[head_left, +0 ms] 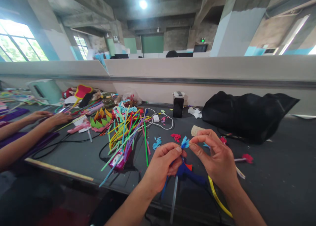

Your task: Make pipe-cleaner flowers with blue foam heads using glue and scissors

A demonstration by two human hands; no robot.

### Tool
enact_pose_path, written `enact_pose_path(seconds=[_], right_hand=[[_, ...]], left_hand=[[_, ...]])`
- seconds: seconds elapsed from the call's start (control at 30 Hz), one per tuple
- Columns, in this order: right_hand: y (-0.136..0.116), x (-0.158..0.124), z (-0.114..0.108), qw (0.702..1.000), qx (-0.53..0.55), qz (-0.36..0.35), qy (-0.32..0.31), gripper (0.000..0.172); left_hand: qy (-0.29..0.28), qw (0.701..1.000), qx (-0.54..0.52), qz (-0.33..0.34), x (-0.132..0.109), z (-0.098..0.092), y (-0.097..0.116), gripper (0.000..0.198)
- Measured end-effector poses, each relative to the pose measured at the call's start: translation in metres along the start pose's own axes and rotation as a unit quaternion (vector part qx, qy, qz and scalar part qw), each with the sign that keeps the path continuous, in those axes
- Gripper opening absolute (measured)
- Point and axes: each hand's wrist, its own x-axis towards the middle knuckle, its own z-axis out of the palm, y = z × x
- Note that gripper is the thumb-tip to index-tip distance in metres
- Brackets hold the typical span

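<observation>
A small blue flower (184,142) made of short fuzzy pieces is held up over the table's front part. My left hand (165,158) is closed, pinching it from below between thumb and forefinger. With thumb and index finger together, my right hand (215,155) pinches at the flower's right edge. Just below lies a dark blue glue gun (191,175) with a clear glue stick (174,193) jutting toward me. Short blue pieces (157,143) and pink-red pieces (176,137) form small piles beyond my hands. A red flower (247,158) with a pale stem lies to the right.
Many coloured pipe cleaners (125,130) are heaped left of centre. A phone (178,107) stands upright near the partition (209,87). A black bag (242,117) lies at the back right. Another person's hands (55,119) are at the left, near a green pinwheel-like craft (100,120).
</observation>
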Motion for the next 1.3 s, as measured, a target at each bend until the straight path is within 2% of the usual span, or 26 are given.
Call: enact_pose_path(seconds=[0.6, 1.3], right_hand=[[-0.0021, -0.0015, 0.0000, 1.000, -0.009, -0.001, 0.004, 0.010], [-0.0053, -0.0022, 0.0059, 0.997, -0.055, -0.030, 0.047, 0.011]], left_hand=[[-0.005, 1.000, 0.006, 0.007, -0.0007, 0.0001, -0.0027, 0.023], [-0.024, 0.999, -0.027, 0.005, 0.0017, -0.0014, -0.0077, 0.023]])
